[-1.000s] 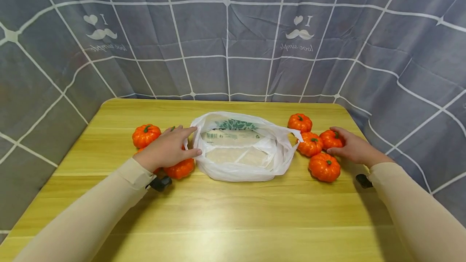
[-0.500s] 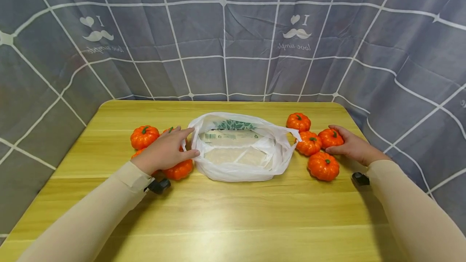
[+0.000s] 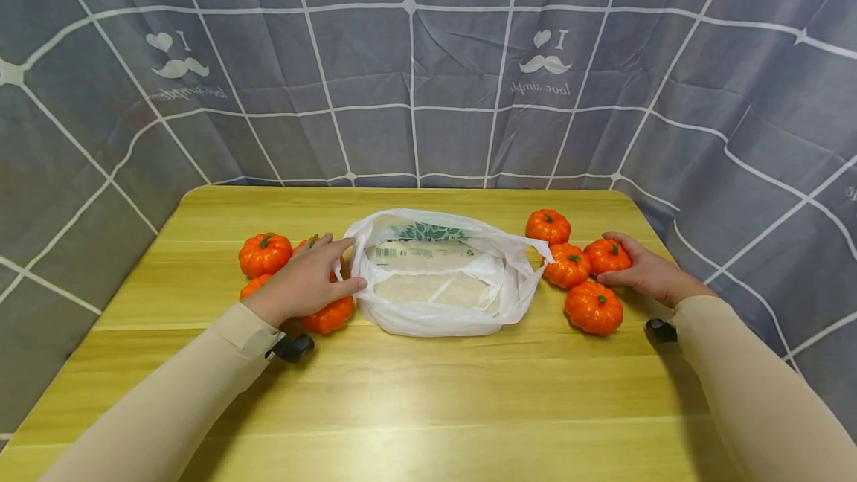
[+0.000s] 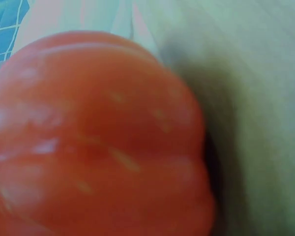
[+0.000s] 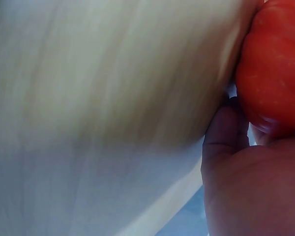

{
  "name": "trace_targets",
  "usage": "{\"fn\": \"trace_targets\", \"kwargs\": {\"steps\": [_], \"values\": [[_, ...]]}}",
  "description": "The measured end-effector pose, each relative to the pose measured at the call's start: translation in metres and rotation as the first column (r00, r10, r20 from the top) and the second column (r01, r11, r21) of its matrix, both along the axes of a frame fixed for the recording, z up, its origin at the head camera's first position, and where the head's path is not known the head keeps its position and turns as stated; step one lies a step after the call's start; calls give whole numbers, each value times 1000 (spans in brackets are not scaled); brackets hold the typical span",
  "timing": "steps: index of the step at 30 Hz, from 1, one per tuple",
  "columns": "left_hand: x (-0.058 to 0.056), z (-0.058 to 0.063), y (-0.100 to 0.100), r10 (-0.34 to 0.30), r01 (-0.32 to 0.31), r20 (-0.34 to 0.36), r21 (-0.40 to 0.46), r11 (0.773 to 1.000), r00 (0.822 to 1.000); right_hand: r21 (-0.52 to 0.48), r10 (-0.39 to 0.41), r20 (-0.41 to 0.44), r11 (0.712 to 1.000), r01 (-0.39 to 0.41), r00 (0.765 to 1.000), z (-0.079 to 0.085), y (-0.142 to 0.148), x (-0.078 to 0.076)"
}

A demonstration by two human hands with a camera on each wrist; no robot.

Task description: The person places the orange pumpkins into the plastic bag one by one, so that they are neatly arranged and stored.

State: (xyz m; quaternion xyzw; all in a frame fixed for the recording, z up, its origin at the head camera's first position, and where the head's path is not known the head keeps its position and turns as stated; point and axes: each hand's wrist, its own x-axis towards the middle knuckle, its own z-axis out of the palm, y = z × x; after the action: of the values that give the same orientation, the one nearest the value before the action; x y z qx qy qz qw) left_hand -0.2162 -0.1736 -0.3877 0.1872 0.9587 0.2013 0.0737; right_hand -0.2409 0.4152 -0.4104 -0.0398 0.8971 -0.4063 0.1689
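A white plastic carrier bag (image 3: 435, 326) with a green leaf print lies spread at mid-table, its mouth facing up. My left hand (image 3: 304, 277) reaches to the bag's left rim, fingers and thumb extended and apart, over several orange toy pumpkins. One of these, a pumpkin (image 4: 98, 137) below that hand, fills much of the left wrist view. At the right, my right hand (image 3: 646, 266) holds the outermost toy pumpkin (image 3: 608, 257), thumb on the near side and fingers on the far side. The right wrist view shows the thumb and palm (image 5: 250, 187) against this pumpkin (image 5: 275, 69).
Beside the held one, three more pumpkins sit at the right: one at the back (image 3: 547, 227), one by the bag's handle (image 3: 567, 266), one nearer me (image 3: 594, 308). Left of my left hand is another pumpkin (image 3: 265, 255). A grey curtain (image 3: 442, 65) borders the wooden table (image 3: 428, 407).
The whole head view has shifted slightly. Both hands, the bag and the pumpkins keep their places relative to one another.
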Motion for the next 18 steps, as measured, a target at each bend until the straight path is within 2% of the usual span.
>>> {"fn": "trace_targets", "kwargs": {"steps": [9, 18], "values": [[2, -7, 2, 9, -9, -13, 28, 1000, 1000, 20, 6, -16, 1000, -5, 1000, -2, 1, 0], [3, -9, 1, 24, -23, -25, 27, 999, 999, 29, 12, -20, 1000, -11, 1000, -1, 0, 0]]}}
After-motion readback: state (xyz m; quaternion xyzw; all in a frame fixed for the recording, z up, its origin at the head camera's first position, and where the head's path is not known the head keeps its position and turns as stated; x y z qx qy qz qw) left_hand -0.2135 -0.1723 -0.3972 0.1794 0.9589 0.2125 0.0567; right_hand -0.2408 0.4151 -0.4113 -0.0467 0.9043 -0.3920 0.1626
